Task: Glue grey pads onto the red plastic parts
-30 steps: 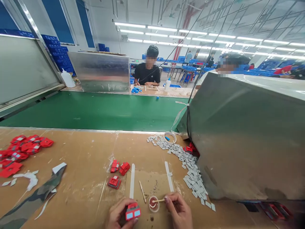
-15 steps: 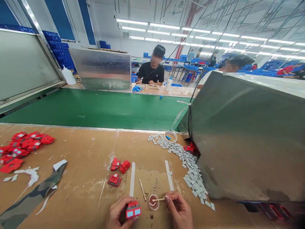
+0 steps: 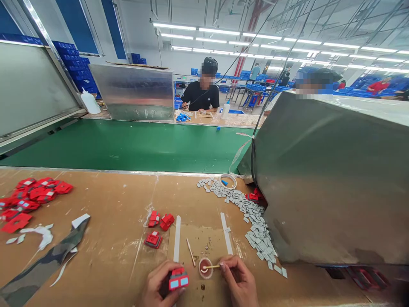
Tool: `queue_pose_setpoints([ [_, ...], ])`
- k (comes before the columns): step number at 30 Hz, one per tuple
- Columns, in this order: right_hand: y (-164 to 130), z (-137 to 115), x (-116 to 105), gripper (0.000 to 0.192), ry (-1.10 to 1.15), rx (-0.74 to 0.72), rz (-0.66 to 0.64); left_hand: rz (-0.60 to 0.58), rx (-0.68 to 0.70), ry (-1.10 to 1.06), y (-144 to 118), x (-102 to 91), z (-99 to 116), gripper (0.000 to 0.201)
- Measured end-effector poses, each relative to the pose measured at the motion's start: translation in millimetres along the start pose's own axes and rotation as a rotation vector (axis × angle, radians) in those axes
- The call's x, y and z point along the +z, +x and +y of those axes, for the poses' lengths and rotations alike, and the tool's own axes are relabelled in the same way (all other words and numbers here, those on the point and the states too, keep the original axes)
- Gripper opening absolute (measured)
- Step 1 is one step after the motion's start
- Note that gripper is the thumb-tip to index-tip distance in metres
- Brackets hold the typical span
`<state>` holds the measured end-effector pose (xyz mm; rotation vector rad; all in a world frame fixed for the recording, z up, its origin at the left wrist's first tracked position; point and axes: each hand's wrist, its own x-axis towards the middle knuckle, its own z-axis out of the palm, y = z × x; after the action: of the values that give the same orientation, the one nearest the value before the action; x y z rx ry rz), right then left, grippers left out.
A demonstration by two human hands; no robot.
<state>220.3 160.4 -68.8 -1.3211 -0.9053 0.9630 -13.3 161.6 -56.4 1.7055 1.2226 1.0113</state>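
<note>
Between the thumb and fingers of my left hand (image 3: pixel 159 285) is a small red toy vehicle part (image 3: pixel 179 279) with two light-blue windows facing me. My right hand (image 3: pixel 239 279) pinches a cotton swab (image 3: pixel 213 267), whose tip is inside a small clear cup (image 3: pixel 205 274) of reddish-brown liquid. A second swab (image 3: pixel 191 251) lies on the cardboard just left of the cup. Three more red parts (image 3: pixel 154 239) rest beyond my left hand, beside a white tape strip (image 3: pixel 177 238).
A heap of red parts (image 3: pixel 35 192) lies at the far left, near a camouflage strip (image 3: pixel 47 258). Small grey tiles (image 3: pixel 255 226) spread along the right, by a tape roll (image 3: pixel 228 181) and a large metal housing (image 3: pixel 332 179). Beyond runs a green belt (image 3: pixel 143 143); a co-worker (image 3: pixel 204 96) sits across it.
My hands hold nearly the same positions, with the swab still in the cup. The small blue piece on the green belt has shifted slightly right. The view has moved a little.
</note>
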Motion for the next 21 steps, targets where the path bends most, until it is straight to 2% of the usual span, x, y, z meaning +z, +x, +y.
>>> queue_pose_setpoints([
  [3, 2, 6, -5, 0.043, 0.0, 0.002, -0.022, -0.001, 0.001, -0.007, 1, -0.1, 4, 0.026],
  [8, 8, 14, -18, 0.036, -0.031, 0.0, -0.154, -0.001, -0.029, -0.005, 1, 0.8, 7, 0.028],
  [21, 9, 15, -19, 0.032, -0.039, -0.042, -0.177, -0.015, -0.013, -0.002, -1, 1.7, 1, 0.023],
])
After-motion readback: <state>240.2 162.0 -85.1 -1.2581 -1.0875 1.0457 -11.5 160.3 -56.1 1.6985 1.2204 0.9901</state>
